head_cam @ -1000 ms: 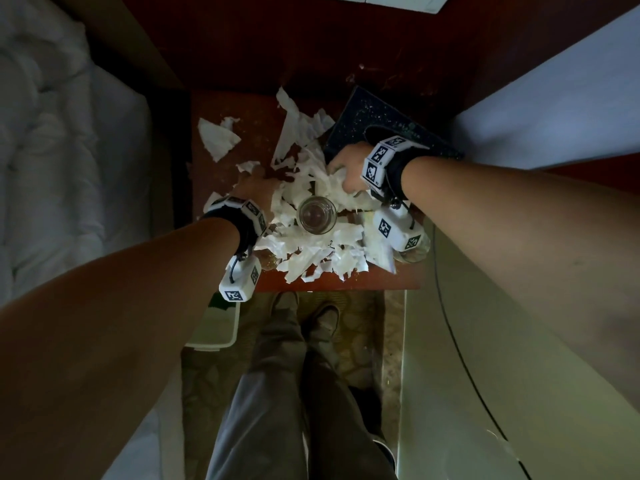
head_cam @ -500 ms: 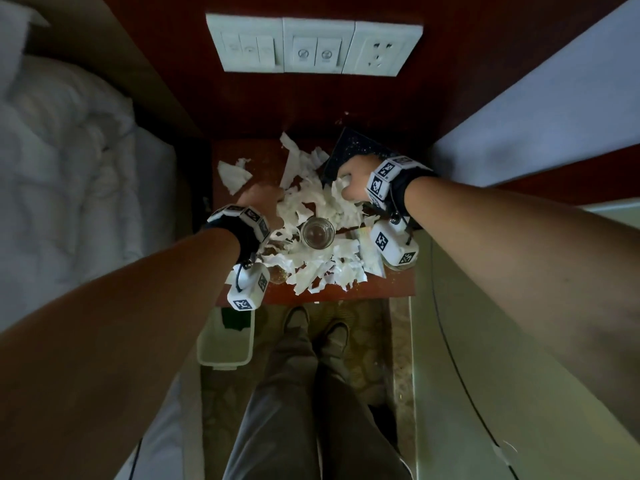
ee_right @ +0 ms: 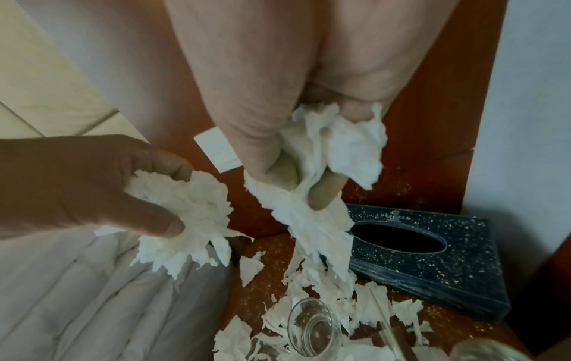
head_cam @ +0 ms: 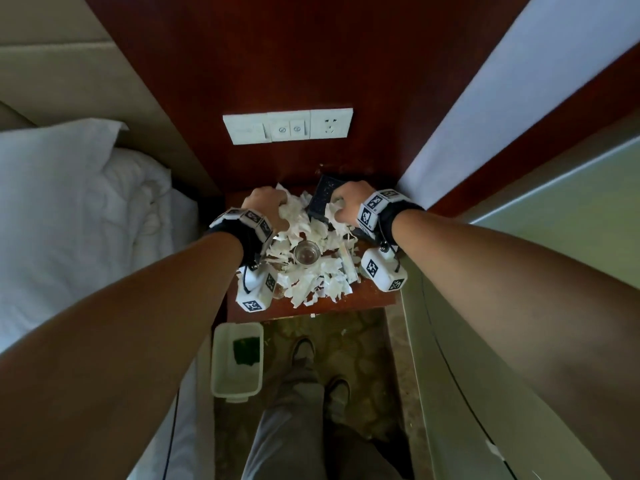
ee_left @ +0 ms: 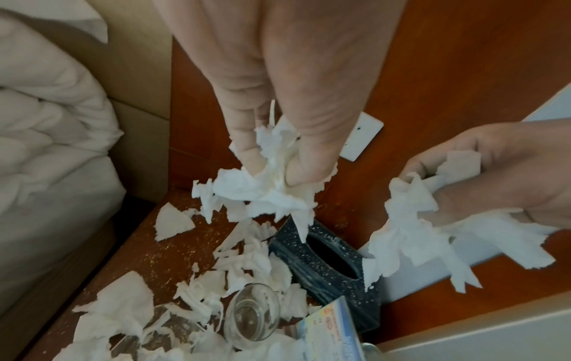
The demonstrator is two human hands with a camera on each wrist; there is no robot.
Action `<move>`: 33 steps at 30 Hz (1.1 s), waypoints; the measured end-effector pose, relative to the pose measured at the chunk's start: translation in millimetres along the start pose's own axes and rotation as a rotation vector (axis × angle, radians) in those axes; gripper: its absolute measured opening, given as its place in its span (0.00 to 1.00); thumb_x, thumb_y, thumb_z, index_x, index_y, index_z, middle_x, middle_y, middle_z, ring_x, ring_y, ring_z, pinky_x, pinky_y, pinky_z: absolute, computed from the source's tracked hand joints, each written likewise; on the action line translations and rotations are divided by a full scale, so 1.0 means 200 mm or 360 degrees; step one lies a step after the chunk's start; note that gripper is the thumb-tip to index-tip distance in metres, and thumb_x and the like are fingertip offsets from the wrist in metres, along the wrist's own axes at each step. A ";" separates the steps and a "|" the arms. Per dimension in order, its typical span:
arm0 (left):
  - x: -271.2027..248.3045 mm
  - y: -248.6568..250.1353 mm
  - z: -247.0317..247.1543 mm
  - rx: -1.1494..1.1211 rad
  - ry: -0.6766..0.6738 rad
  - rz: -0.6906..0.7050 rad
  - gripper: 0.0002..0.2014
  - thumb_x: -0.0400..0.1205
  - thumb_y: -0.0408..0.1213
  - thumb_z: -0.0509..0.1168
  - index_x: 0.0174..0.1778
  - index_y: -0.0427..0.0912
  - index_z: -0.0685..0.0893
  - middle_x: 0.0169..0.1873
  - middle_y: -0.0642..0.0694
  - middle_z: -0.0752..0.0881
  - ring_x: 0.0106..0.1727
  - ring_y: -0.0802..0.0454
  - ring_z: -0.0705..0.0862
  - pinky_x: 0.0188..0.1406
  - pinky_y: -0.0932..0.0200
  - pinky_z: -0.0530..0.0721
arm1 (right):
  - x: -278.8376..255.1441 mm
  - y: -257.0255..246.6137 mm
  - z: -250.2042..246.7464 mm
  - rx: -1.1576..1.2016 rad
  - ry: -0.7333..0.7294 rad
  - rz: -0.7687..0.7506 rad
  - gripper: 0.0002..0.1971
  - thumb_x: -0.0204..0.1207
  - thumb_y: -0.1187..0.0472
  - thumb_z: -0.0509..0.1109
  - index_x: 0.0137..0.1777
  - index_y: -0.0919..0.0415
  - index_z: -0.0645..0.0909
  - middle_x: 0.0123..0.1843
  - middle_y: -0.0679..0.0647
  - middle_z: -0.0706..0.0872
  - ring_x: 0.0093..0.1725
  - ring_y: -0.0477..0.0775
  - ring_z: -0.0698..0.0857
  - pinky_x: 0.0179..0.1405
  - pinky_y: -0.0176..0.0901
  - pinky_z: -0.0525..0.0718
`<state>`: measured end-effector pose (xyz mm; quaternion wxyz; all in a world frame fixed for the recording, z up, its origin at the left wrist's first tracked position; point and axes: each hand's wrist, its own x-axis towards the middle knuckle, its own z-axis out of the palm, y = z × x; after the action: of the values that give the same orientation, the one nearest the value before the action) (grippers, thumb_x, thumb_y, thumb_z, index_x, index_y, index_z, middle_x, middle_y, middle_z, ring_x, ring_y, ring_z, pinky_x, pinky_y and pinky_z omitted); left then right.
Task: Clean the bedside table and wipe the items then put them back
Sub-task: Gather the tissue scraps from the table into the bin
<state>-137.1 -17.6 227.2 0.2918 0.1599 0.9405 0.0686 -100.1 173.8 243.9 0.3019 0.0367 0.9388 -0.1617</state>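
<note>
I have both hands up over the far half of the bedside tabletop (head_cam: pixel 367 301), each with a fistful of torn tissue. My left hand (head_cam: pixel 265 206) has its grip curled tight round a wad of white tissue scraps (ee_left: pixel 271 185), ragged ends hanging below the fingers (ee_left: pixel 304 168). My right hand (head_cam: pixel 346 202) holds its own bunch the same way, thumb and fingers pinching the paper (ee_right: pixel 312 195), strips trailing down toward the pile.

The rest of the shredded tissue (head_cam: pixel 311 282) lies heaped across the middle of the tabletop, with one loose piece (ee_left: pixel 171 222) apart at the far left. A small clear glass (head_cam: pixel 306 252) stands upright in the heap, scraps all around it. The dark speckled tissue box (ee_right: pixel 432 263) lies at the far right with its oval slot facing up, just beside the hanging strips from my right hand. A second glass (ee_right: pixel 482 350) shows at the near right edge, only partly in view. Fine crumbs dust the wood.

On the floor near the tabletop's left corner stands a white bin (head_cam: pixel 237 362) with something green inside. The bed (head_cam: pixel 69 209) runs along the left, and a switch panel (head_cam: pixel 287 125) sits on the wall at the far side.
</note>
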 end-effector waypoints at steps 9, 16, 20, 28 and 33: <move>-0.53 0.44 -0.15 0.0062 0.0128 0.0215 0.22 0.78 0.38 0.72 0.69 0.39 0.79 0.63 0.42 0.81 0.66 0.42 0.79 0.57 0.53 0.79 | -0.67 0.11 0.00 0.0040 0.0129 0.0070 0.24 0.80 0.58 0.68 0.76 0.55 0.75 0.71 0.57 0.81 0.64 0.60 0.84 0.60 0.45 0.84; -0.85 0.78 -0.12 0.0078 0.0059 0.0470 0.23 0.77 0.40 0.74 0.66 0.40 0.80 0.62 0.42 0.83 0.62 0.42 0.82 0.57 0.54 0.80 | -1.16 0.25 0.07 0.0239 0.0287 0.0299 0.24 0.77 0.61 0.70 0.74 0.56 0.78 0.69 0.56 0.83 0.63 0.60 0.84 0.54 0.40 0.80; -0.99 0.94 -0.03 0.0130 0.0030 0.0684 0.22 0.76 0.37 0.75 0.66 0.39 0.82 0.63 0.42 0.84 0.64 0.42 0.82 0.57 0.56 0.79 | -1.42 0.31 0.17 0.0374 0.0389 0.0477 0.23 0.77 0.60 0.71 0.73 0.56 0.78 0.70 0.56 0.82 0.66 0.60 0.83 0.62 0.43 0.80; -1.29 1.13 0.26 0.0145 -0.0122 0.1068 0.26 0.74 0.32 0.76 0.70 0.40 0.82 0.66 0.41 0.84 0.67 0.41 0.82 0.64 0.57 0.79 | -1.95 0.38 0.58 0.0590 0.0425 0.0941 0.27 0.81 0.60 0.66 0.81 0.58 0.69 0.80 0.56 0.73 0.74 0.60 0.76 0.70 0.48 0.77; -1.55 1.23 0.54 0.0279 -0.0332 0.1277 0.24 0.75 0.32 0.75 0.68 0.37 0.82 0.65 0.39 0.83 0.64 0.41 0.82 0.57 0.59 0.79 | -2.31 0.37 0.95 0.0865 0.0476 0.1153 0.26 0.80 0.61 0.67 0.78 0.56 0.73 0.78 0.55 0.76 0.71 0.59 0.79 0.68 0.48 0.80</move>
<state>229.9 111.8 357.4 0.3210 0.5435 0.7714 0.0801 394.8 194.1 345.0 0.1798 0.4622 0.8224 -0.2788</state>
